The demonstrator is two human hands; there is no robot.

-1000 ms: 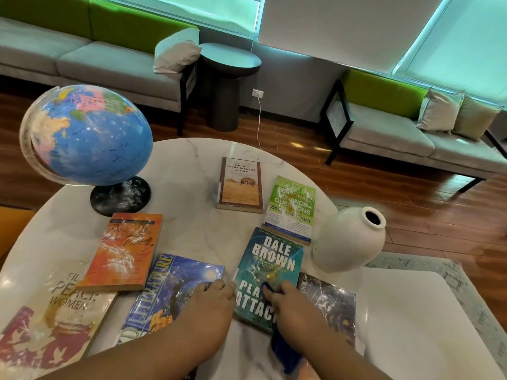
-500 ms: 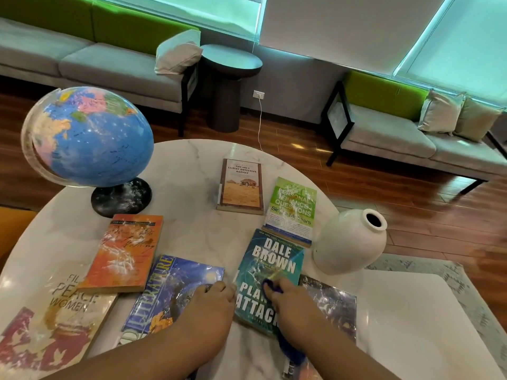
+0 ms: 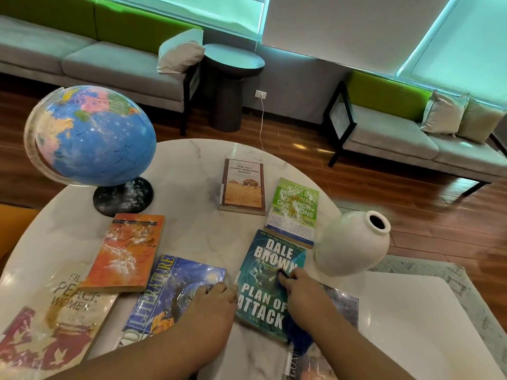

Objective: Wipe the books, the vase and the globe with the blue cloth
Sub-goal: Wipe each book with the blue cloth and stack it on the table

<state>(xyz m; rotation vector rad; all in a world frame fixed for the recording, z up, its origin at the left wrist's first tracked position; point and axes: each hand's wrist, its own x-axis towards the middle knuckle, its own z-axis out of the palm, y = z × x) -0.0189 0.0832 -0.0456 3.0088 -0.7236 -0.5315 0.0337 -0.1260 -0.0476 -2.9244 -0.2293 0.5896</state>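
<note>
Cloth and four books only partly seen
The blue cloth (image 3: 297, 338) shows only as a dark tip at the fingertips of the right hand (image 3: 304, 294) and a bunch below the wrist; the left hand (image 3: 211, 305) and its forearm hide the Literature book's (image 3: 170, 292) lower corner; the dark book (image 3: 343, 305) and the Peace Women book (image 3: 55, 311) run off the bottom edge; white smears blur the title of the orange book (image 3: 126, 253)

2 grey sofas (image 3: 115, 64) with green backs, a dark side table (image 3: 233, 83), wooden floor (image 3: 370, 193), lit windows (image 3: 466, 45).
</note>
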